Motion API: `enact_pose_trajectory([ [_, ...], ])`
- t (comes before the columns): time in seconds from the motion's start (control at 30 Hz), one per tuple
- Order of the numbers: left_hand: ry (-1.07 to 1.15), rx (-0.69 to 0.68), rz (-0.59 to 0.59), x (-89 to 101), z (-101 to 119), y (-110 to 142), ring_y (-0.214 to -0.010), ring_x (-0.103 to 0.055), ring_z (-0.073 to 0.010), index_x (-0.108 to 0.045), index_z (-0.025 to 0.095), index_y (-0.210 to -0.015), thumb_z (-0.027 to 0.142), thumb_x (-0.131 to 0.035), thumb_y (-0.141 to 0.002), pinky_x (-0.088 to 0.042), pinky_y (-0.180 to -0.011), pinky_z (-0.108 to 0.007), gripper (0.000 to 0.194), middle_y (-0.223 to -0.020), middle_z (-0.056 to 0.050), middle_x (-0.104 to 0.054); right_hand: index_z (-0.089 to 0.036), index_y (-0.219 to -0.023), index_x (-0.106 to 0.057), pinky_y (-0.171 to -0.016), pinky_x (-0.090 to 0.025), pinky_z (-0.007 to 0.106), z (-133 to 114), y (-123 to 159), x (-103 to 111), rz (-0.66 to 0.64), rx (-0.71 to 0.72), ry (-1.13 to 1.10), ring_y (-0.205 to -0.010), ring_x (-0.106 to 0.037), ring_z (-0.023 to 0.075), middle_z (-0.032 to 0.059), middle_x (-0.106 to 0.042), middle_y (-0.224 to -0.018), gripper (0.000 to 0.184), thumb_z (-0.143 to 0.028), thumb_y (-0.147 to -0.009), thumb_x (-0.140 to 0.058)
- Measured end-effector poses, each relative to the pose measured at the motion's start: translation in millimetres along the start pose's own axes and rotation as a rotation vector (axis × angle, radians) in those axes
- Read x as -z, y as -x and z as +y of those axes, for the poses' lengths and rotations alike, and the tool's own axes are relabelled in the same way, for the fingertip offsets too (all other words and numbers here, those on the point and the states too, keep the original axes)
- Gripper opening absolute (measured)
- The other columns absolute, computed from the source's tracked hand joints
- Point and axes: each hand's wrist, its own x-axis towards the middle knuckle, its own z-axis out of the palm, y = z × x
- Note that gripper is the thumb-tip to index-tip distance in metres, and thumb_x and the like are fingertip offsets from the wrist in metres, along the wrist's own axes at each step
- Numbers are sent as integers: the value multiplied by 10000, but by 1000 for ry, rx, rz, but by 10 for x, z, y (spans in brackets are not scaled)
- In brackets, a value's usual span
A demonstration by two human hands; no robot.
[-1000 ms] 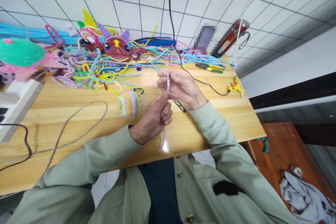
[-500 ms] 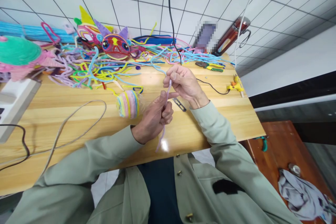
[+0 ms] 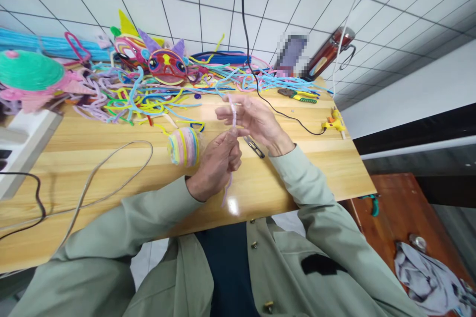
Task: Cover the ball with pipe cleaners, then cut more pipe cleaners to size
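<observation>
My left hand (image 3: pixel 219 161) is closed on a thin lilac pipe cleaner (image 3: pixel 234 115), its index finger pointing out to the right. One end of the pipe cleaner stands up above the fist; the other hangs below it toward the table's front edge. Just behind and to the right, my right hand (image 3: pixel 256 121) has its fingers apart, close to the upper end; whether it touches it I cannot tell. Below the right hand lies a pair of small dark thread snips (image 3: pixel 254 147). Left of my hands sits a striped pastel roll (image 3: pixel 184 146).
Piled pipe cleaners (image 3: pixel 145 101) run along the tiled wall, with a red mask-like craft (image 3: pixel 168 65) on them. Pliers (image 3: pixel 297 95), a red flask (image 3: pixel 329 54) and a yellow glue gun (image 3: pixel 333 121) stand right. A grey cable (image 3: pixel 87 181) loops across the left side.
My right hand's fingers have come off their pinch on the pipe cleaner's upper end and spread apart. The left hand keeps its hold, nearly in place.
</observation>
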Motion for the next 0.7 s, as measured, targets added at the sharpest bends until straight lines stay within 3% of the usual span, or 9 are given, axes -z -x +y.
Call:
enact_pose_trajectory([
  [0.1,16,28,19,-3,45,-16,-423,-164,-53,-629,183,-880,588,-883,-914,-164,-428,-192,480,-502,139,-275,-182,-1095,-768,-628,-583,206,41,0,-11,-45,-94,0,-829,-780,158,98,-855,-1016,536,-638,-841,-890],
  [0.2,45,69,0,12,7,-33,-414,-219,-58,-623,185,-889,598,-817,-976,-207,-429,-186,465,-506,124,-319,-174,-1000,-739,-530,-524,169,114,-43,11,-1,-86,-22,-751,-768,148,72,-833,-902,548,-636,-781,-937],
  [0.3,63,85,-69,39,-80,-34,-423,-278,-63,-678,172,-995,646,-791,-974,-272,-440,-185,488,-545,105,-410,-192,-976,-719,-590,-577,184,123,-88,38,101,-50,-32,-748,-773,141,28,-811,-843,505,-612,-798,-934],
  [0.4,42,70,-99,67,-143,-31,-442,-242,-53,-685,161,-983,629,-916,-846,-230,-434,-176,539,-553,118,-389,-199,-938,-709,-664,-599,191,84,-111,35,202,35,-22,-707,-739,113,-15,-765,-765,449,-580,-829,-920],
  [0.53,0,34,-48,86,-156,-43,-447,-170,-52,-694,167,-978,619,-951,-793,-168,-428,-186,552,-542,138,-309,-210,-917,-722,-581,-510,176,54,-118,16,304,110,64,-598,-608,79,-51,-692,-694,366,-552,-906,-852],
  [0.7,17,49,-74,92,-225,-22,-459,-221,-54,-702,168,-1035,632,-944,-803,-226,-441,-176,572,-557,124,-370,-210,-930,-739,-521,-414,190,23,-139,116,375,149,129,-561,-516,71,-58,-643,-678,300,-502,-970,-794],
])
